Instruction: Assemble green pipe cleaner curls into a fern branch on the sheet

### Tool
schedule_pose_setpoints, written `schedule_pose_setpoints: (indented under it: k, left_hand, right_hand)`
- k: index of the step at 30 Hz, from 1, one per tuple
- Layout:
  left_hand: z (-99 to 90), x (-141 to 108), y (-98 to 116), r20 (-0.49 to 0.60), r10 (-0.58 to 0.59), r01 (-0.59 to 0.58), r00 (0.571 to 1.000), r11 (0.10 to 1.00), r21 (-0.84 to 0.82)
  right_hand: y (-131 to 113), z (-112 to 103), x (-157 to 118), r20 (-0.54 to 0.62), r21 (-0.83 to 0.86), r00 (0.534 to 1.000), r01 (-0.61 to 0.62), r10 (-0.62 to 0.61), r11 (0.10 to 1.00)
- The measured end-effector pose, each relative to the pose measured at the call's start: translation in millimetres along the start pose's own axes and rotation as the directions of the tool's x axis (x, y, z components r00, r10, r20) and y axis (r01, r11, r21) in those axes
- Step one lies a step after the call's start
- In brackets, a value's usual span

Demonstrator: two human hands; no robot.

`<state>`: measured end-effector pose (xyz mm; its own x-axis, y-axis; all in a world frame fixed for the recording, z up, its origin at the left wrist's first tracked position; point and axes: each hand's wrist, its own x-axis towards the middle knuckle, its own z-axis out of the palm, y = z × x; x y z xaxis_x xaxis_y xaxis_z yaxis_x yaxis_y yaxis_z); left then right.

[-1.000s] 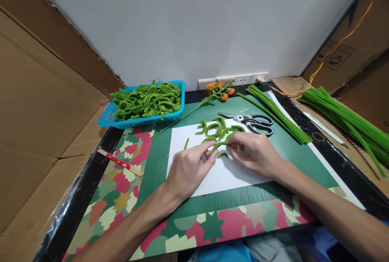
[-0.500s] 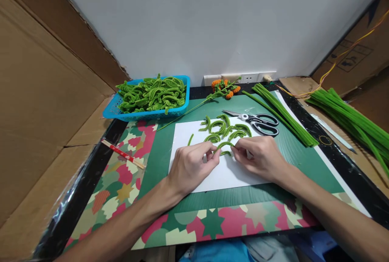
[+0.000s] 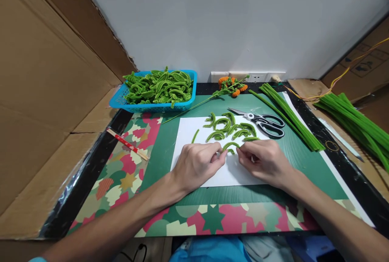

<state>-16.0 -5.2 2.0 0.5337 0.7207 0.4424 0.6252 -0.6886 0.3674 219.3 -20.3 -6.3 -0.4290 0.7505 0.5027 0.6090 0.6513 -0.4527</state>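
Note:
A short green pipe cleaner (image 3: 230,144), bent into an arch, spans the gap between my two hands. My left hand (image 3: 200,164) pinches its left end between thumb and fingertips, and my right hand (image 3: 265,160) pinches the right end. Both hands are low over a white sheet of paper (image 3: 212,179). Just beyond them lie several curled green pipe cleaner pieces (image 3: 221,124), and one straighter piece (image 3: 195,135) sits apart on the left. Another small piece shows partly under the arch. Black-handled scissors (image 3: 261,121) lie with blades parted at the paper's upper right.
A blue basket (image 3: 148,108) heaped with bent green pieces stands back left. Beside it is an orange-flowered pipe cleaner stem (image 3: 226,90). Long green pipe cleaners (image 3: 291,118) lie to the right, with another bundle (image 3: 355,120) beyond. Wrapped chopsticks (image 3: 127,144) rest on the left.
The whole view has shifted slightly, so things appear farther right. Both hands keep hold of the pipe cleaner, which looks more tightly arched now.

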Motion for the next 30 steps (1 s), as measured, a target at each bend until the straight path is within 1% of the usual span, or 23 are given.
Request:
schedule_pose_setpoints:
  k: [2,5,8,11,17,22,24,27,30]
  left_hand:
    - [0.2,-0.2,0.1,0.03,-0.025,0.025,0.999,1.0,0.0]
    - [0.7,-0.2,0.3,0.075,-0.062,0.063,0.995,0.998,-0.012]
    - [1.9,0.7,-0.7,0.109,-0.094,0.097,0.99,0.995,-0.03]
    - [3.6,1.9,-3.3,0.108,-0.102,0.11,0.989,0.992,-0.064]
    - [6.6,1.6,-7.2,0.089,-0.058,0.065,0.994,0.995,-0.078]
    - [7.2,2.2,-9.0,0.075,-0.035,0.043,0.997,0.993,-0.114]
    - [6.8,3.5,-9.0,0.062,-0.047,0.055,0.997,0.988,-0.142]
    - [5.7,5.0,-7.8,0.031,-0.087,0.091,0.996,0.982,-0.166]
    - [4.7,4.9,-6.2,0.051,-0.102,0.11,0.993,0.978,-0.179]
  right_hand:
    - [3.4,-1.2,0.5,0.046,-0.046,0.999,-0.004,0.006,0.999]
    - [4.9,-1.6,1.6,0.073,-0.141,0.997,-0.008,0.018,0.99]
    - [3.8,0.1,2.6,0.111,-0.224,0.991,-0.041,0.067,0.974]
    - [2.2,1.5,3.5,0.155,-0.277,0.981,-0.07,0.116,0.958]
    - [-0.7,-1.5,4.6,0.235,-0.279,0.953,-0.123,0.191,0.952]
    - [-1.7,-2.3,5.4,0.251,-0.293,0.943,-0.139,0.217,0.946]
    - [-1.8,-2.2,5.4,0.247,-0.29,0.944,-0.144,0.219,0.946]
    - [-2.6,-1.1,4.4,0.21,-0.282,0.954,-0.15,0.214,0.947]
    - [-3.8,1.4,3.0,0.174,-0.281,0.966,-0.136,0.19,0.95]
